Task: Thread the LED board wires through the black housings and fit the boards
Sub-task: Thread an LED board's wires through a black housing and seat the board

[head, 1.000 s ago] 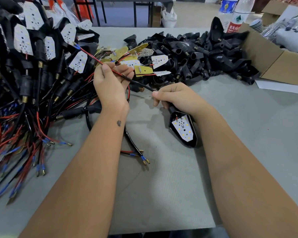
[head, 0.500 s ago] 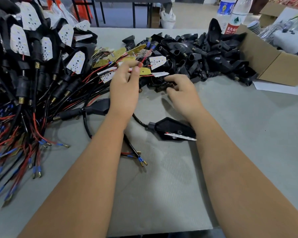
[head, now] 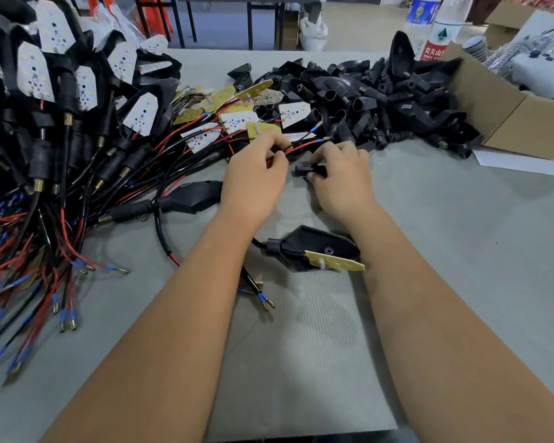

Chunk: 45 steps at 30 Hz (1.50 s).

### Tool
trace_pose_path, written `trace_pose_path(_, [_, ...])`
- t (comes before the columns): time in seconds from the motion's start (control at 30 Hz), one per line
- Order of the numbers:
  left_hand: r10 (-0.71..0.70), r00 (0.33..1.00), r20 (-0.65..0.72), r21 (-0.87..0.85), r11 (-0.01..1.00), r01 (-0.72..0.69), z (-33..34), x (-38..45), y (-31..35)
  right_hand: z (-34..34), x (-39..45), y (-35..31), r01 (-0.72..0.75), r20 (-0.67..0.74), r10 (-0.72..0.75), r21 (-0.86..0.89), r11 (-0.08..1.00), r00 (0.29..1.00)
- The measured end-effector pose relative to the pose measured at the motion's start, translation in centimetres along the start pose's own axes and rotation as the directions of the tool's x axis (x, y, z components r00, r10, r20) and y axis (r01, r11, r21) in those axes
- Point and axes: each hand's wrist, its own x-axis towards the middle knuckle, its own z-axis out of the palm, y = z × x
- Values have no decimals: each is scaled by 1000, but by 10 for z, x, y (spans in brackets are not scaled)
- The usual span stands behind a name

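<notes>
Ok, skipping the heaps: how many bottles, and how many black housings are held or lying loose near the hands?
Plastic bottles: 2
Black housing held in right hand: 1
Loose black housings lying nearby: 2
Total: 5

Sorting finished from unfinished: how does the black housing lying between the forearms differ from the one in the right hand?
The housing between the forearms lies free on the table, untouched; the small housing is gripped by the right hand. The first has a yellow-backed board on it and a cable leaving its neck; the held one shows neither. The first shows whole; the held one is mostly hidden. Both are black.
</notes>
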Motion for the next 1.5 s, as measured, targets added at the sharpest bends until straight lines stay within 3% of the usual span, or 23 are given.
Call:
trace_pose_path(0.07, [6, 1000, 2, 0, 1000, -6, 0, -1, 1, 0, 0, -2, -5, 18, 4, 30, 1000, 1000])
trace_pose_path(0.13, [23, 1000, -7, 6, 1000, -22, 0, -1, 1, -3, -2, -6, -34, 8, 33, 189, 981, 999])
trace_pose_path(0.3, [21, 1000, -13, 53, 998, -21, 0, 1, 1, -12, -5, -12, -166, -3, 215, 624, 763, 977])
trace_pose_path(0.4, [-47, 999, -26, 13, 999, 48, 0, 3, 0, -16, -5, -13, -194, 39, 270, 793, 577, 962])
trace_pose_path(0.5, [-104, 994, -16, -91, 991, 102, -1, 5, 0, -17, -4, -15, -221, 120, 312, 924, 311, 942])
trace_pose_path(0.63, [-134, 991, -11, -248, 960, 127, -4, 7, 1, -20, 2, -11, -262, 263, 346, 964, -50, 901])
trace_pose_path(0.8, [-116, 993, 22, -344, 932, 116, -4, 7, 3, -21, 2, -10, -276, 340, 299, 932, -235, 892])
trace_pose_path(0.97, [-87, 995, 39, -360, 928, 95, -3, 6, 2, -22, 1, -11, -288, 374, 282, 909, -303, 884])
trace_pose_path(1.07, [-86, 996, 39, -375, 922, 95, -3, 6, 1, -23, 0, -11, -301, 379, 271, 909, -288, 885])
trace_pose_path(1.13, [-85, 995, 46, -374, 923, 96, -3, 6, 1, -22, -1, -12, -325, 369, 230, 922, -209, 900])
trace_pose_path(1.3, [-66, 995, 73, -346, 934, 88, -1, 4, 3, -18, -5, -20, -335, 324, 110, 936, 105, 940])
trace_pose_path(1.5, [-178, 982, 60, -360, 914, 187, -3, 6, 9, -18, -7, -23, -309, 294, 95, 921, 239, 951])
